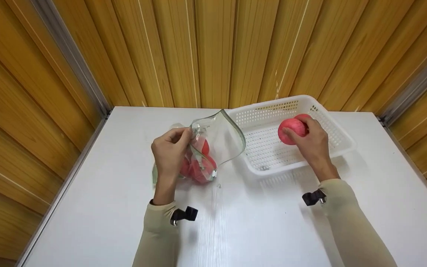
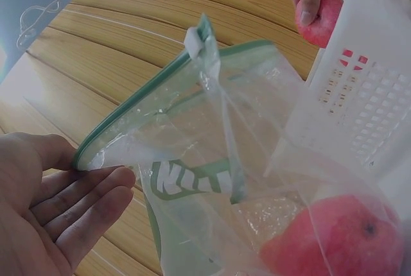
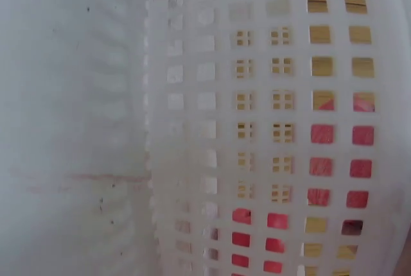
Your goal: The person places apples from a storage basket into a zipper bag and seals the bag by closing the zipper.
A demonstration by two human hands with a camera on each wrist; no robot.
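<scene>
My left hand pinches the rim of a clear zip bag with green edging, its mouth spread toward the basket. Several red apples lie inside the bag; the left wrist view shows one apple through the plastic, and a white slider at the zip. Over the white basket, my right hand grips a red apple between thumb and fingers. Behind it another red apple shows partly. The right wrist view meets the basket's wall, with red visible through its holes.
A white table carries the bag and basket. Wood-grain panels stand behind the table and on both sides. In the left wrist view, a white cable hangs at the upper left.
</scene>
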